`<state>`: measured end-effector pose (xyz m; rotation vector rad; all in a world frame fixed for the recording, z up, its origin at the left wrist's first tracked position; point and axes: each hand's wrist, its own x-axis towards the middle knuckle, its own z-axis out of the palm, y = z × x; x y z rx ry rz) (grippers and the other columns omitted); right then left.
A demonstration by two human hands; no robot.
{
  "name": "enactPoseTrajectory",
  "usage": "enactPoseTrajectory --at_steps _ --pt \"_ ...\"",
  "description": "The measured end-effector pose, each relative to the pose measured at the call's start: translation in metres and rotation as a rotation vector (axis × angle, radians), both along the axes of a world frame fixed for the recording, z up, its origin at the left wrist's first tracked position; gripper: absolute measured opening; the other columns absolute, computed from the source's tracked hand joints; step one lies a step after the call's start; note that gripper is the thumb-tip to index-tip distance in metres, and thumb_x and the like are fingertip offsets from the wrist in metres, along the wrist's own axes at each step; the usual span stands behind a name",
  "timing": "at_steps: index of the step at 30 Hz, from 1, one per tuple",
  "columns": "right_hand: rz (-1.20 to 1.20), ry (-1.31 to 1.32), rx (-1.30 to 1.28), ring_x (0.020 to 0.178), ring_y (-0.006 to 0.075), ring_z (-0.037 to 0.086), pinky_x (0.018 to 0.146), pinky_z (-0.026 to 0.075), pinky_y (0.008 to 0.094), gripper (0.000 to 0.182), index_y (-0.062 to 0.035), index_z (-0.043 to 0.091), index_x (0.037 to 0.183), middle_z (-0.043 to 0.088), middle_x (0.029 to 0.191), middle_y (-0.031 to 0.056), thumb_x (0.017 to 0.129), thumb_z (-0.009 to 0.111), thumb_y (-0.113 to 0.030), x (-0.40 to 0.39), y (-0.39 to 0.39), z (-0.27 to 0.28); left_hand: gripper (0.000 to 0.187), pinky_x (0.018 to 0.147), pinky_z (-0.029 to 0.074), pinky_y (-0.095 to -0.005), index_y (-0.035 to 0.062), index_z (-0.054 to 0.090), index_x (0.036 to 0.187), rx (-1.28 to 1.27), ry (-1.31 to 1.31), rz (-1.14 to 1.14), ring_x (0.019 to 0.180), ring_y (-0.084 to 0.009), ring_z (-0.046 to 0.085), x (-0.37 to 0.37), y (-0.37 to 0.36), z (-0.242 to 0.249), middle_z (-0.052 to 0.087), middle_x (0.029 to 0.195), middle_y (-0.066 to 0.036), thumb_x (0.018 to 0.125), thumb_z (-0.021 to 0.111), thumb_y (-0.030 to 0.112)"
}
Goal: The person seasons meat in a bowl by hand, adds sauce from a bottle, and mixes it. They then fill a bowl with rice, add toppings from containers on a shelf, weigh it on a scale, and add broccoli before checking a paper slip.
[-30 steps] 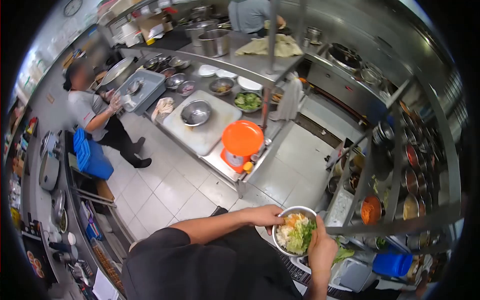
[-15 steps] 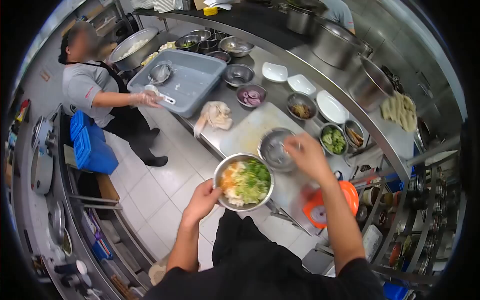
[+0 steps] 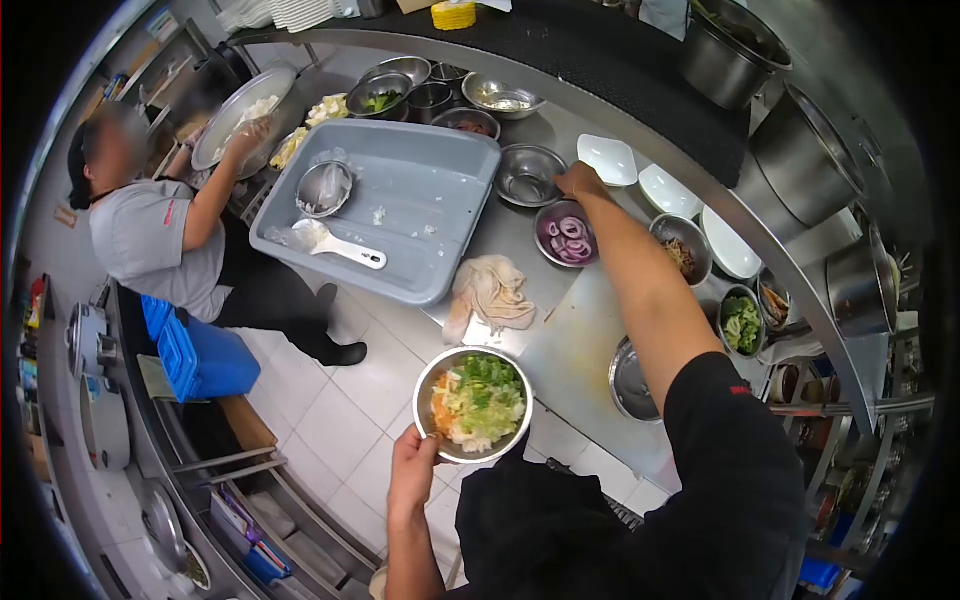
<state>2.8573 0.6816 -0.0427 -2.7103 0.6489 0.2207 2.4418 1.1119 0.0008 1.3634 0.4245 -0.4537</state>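
Already well filled with chopped greens (image 3: 485, 384), the bowl (image 3: 421, 418) is gripped by my left hand (image 3: 411, 470) at its seven o'clock. Toward one o'clock, sliced onion (image 3: 571, 241) sits apart, unmixed; just beyond, my right hand (image 3: 580, 182) reaches beside a steel dish (image 3: 530, 178), its grip unclear.

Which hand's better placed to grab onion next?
Right hand, I'd say: it reaches over the counter, close to the sliced onions. The left hand is busy holding the bowl of chopped food.
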Motion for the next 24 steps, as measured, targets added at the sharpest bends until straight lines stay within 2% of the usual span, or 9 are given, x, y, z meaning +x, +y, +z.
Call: enactPoseTrajectory --at_steps 1,4,5,10,15,20,22,23,24 --pt "0.026 0.003 -0.010 0.117 0.0330 0.067 0.094 0.054 0.0438 0.040 -0.0024 0.074 0.115 0.070 0.125 0.0191 0.090 0.060 -0.030 0.014 -0.010 -0.014 0.020 0.069 0.061 -0.0324 -0.0003 0.064 0.112 -0.017 0.008 -0.019 0.077 -0.0156 0.070 0.011 -0.008 0.003 0.071 0.095 -0.007 0.098 0.053 0.008" --pt "-0.050 -0.023 0.304 0.075 0.0295 0.074 0.079 0.058 0.0405 0.044 0.0041 0.074 0.090 0.074 0.096 0.0200 0.092 0.060 -0.037 0.017 -0.024 0.016 0.022 0.067 0.060 -0.0307 -0.0001 0.064 0.115 -0.076 -0.015 -0.059 0.078 -0.0149 0.069 0.052 -0.043 0.010 0.071 0.096 -0.007 0.099 0.055 0.011" --pt "0.125 -0.082 0.124 0.058 0.0269 0.069 0.069 0.058 0.0402 0.044 0.0063 0.070 0.088 0.072 0.082 0.0153 0.094 0.057 -0.036 0.034 -0.053 0.001 0.023 0.067 0.059 -0.0302 0.0000 0.064 0.116 -0.098 -0.037 -0.070 0.078 -0.0146 0.069 0.069 -0.058 0.011 0.071 0.096 -0.007 0.099 0.055 0.012" --pt "-0.317 -0.534 0.644 0.075 0.0177 0.067 0.062 0.057 0.0327 0.039 -0.0036 0.066 0.113 0.070 0.103 0.0051 0.099 0.054 -0.038 -0.065 -0.132 0.058 0.031 0.070 0.062 -0.0296 -0.0044 0.061 0.124 -0.213 -0.195 -0.153 0.084 -0.0187 0.072 0.182 -0.149 0.006 0.070 0.112 -0.013 0.101 0.054 0.015" --pt "-0.463 -0.477 0.495 0.078 0.0158 0.067 0.061 0.056 0.0325 0.036 -0.0043 0.066 0.114 0.070 0.102 0.0046 0.099 0.055 -0.035 -0.229 -0.153 0.132 0.015 0.050 0.054 -0.0303 -0.0005 0.061 0.094 -0.177 -0.287 -0.113 0.054 -0.0171 0.062 0.315 -0.248 -0.012 0.064 0.077 -0.008 0.096 0.058 0.014" --pt "-0.578 -0.487 0.475 0.079 0.0131 0.066 0.061 0.056 0.0314 0.031 -0.0048 0.066 0.114 0.070 0.099 0.0037 0.100 0.056 -0.030 -0.364 -0.133 0.166 0.020 0.049 0.038 -0.0291 0.0073 0.062 0.111 -0.125 -0.149 -0.036 0.077 -0.0199 0.072 0.425 -0.296 -0.088 0.071 0.097 -0.006 0.093 0.054 0.012" --pt "-0.566 -0.712 0.530 0.076 0.0105 0.066 0.060 0.055 0.0295 0.026 -0.0045 0.067 0.112 0.070 0.092 0.0024 0.101 0.057 -0.026 -0.416 -0.136 0.155 0.021 0.063 0.044 -0.0368 0.0107 0.061 0.114 -0.079 -0.058 -0.041 0.082 -0.0218 0.072 0.446 -0.295 -0.114 0.069 0.102 -0.006 0.094 0.057 0.018" --pt "-0.596 -0.661 0.542 0.073 0.0110 0.063 0.059 0.054 0.0297 0.025 -0.0037 0.068 0.108 0.068 0.090 0.0019 0.100 0.059 -0.026 -0.440 -0.129 0.163 0.021 0.058 0.052 -0.0311 0.0031 0.062 0.112 -0.122 -0.035 -0.027 0.077 -0.0231 0.069 0.435 -0.291 -0.105 0.066 0.103 -0.011 0.095 0.055 0.012" --pt "-0.624 -0.610 0.556 0.070 0.0115 0.060 0.058 0.052 0.0298 0.024 -0.0029 0.068 0.105 0.066 0.087 0.0014 0.100 0.060 -0.026 -0.465 -0.124 0.174 0.028 0.071 0.054 -0.0329 0.0024 0.062 0.118 -0.087 0.029 -0.021 0.087 -0.0245 0.069 0.424 -0.288 -0.095 0.065 0.112 -0.010 0.098 0.060 0.021"
